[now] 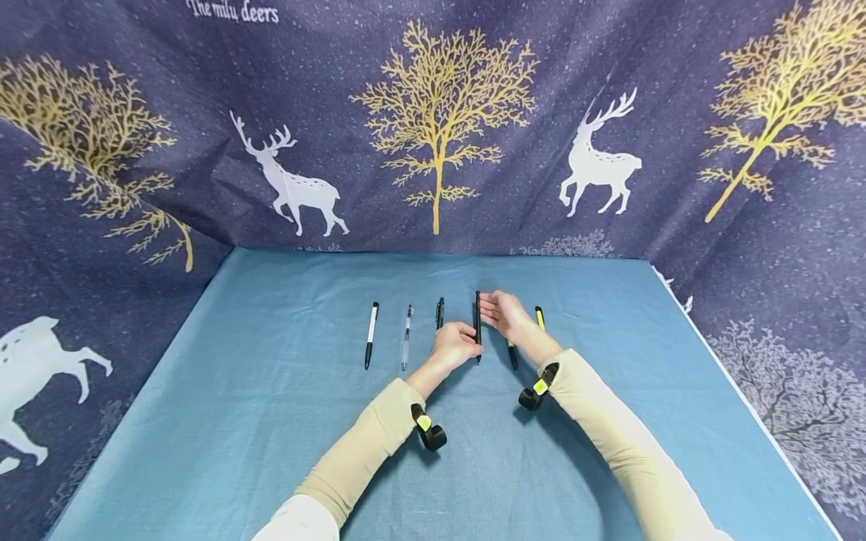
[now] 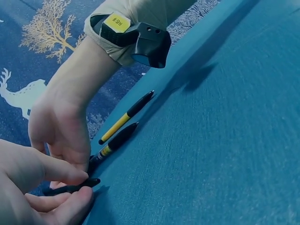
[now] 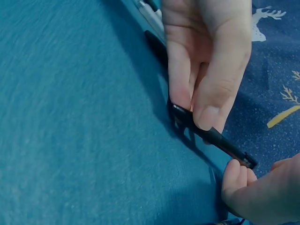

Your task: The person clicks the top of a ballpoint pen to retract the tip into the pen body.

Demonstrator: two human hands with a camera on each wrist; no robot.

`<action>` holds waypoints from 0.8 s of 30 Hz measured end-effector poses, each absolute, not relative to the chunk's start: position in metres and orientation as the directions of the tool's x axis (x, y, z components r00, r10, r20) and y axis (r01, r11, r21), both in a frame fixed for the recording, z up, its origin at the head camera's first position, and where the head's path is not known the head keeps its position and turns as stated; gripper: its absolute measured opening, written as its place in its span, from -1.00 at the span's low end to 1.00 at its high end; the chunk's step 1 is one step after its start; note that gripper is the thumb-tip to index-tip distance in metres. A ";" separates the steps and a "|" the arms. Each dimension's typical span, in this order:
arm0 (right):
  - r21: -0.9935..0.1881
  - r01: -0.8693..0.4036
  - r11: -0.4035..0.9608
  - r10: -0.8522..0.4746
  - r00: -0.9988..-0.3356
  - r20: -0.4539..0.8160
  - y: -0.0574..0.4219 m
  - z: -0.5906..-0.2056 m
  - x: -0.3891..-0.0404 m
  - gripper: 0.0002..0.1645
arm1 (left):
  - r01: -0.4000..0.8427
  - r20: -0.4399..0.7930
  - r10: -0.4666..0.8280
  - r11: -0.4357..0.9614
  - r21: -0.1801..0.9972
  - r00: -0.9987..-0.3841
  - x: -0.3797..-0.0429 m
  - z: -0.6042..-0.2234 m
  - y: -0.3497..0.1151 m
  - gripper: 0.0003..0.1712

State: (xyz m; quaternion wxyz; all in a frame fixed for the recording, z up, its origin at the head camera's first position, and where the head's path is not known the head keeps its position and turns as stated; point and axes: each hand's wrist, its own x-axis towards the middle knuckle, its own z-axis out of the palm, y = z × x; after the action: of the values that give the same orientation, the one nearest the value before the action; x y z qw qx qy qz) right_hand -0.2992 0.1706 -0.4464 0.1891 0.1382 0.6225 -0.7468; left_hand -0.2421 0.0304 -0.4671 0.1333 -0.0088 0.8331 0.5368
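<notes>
Between its thumb and fingers, my left hand [image 1: 455, 346] pinches the near end of a slim black pen [image 1: 477, 319]. At the pen's far end is my right hand [image 1: 504, 312], its fingers extended and their tips right at the barrel. The right wrist view shows the black pen [image 3: 227, 146] slanting from the left thumb to the right fingertips [image 3: 233, 177]. To the left, a black clip pen [image 1: 440, 309] is partly covered by the left hand. A dark pen with a yellow band [image 2: 115, 144] lies beside the right hand, partly hidden by it.
Farther left lie a clear pen [image 1: 407, 338] and a white pen with black ends [image 1: 371, 334]. A yellow-and-black pen [image 1: 539, 315] is partly behind the right wrist. Blue cloth [image 1: 271, 391] covers the table, and a patterned curtain [image 1: 501, 218] hangs at its back edge.
</notes>
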 end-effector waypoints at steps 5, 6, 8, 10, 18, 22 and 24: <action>-0.904 0.424 -0.055 -0.065 -0.905 -0.421 0.168 -0.445 -0.296 -0.48 | -0.132 -0.221 0.116 0.514 0.848 -0.968 -0.241 -0.465 0.031 -0.70; -0.905 0.424 -0.048 -0.057 -0.905 -0.421 0.167 -0.445 -0.296 -0.49 | -0.122 -0.214 0.117 0.531 0.839 -0.970 -0.240 -0.464 0.031 -0.70; -0.905 0.425 -0.027 -0.049 -0.905 -0.423 0.167 -0.444 -0.295 -0.49 | -0.106 -0.205 0.122 0.550 0.829 -0.971 -0.239 -0.463 0.031 -0.69; -0.905 0.425 -0.002 -0.042 -0.904 -0.425 0.167 -0.444 -0.294 -0.49 | -0.091 -0.194 0.129 0.555 0.827 -0.972 -0.239 -0.463 0.032 -0.66; -0.897 0.439 0.055 -0.043 -0.896 -0.442 0.166 -0.445 -0.292 -0.46 | -0.070 -0.195 0.149 0.591 0.803 -0.970 -0.238 -0.462 0.033 -0.62; -0.899 0.432 0.075 -0.053 -0.898 -0.436 0.167 -0.446 -0.293 -0.47 | -0.062 -0.192 0.144 0.619 0.783 -0.971 -0.239 -0.463 0.035 -0.64; -0.903 0.422 0.085 -0.056 -0.903 -0.427 0.167 -0.446 -0.293 -0.47 | -0.060 -0.188 0.141 0.627 0.777 -0.972 -0.240 -0.463 0.036 -0.65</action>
State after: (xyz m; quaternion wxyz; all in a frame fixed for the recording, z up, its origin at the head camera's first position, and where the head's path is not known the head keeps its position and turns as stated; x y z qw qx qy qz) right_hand -0.2925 0.1667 -0.4462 0.1798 0.1281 0.7142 -0.6642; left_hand -0.2397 0.0357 -0.4630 0.1162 0.0226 0.8944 0.4313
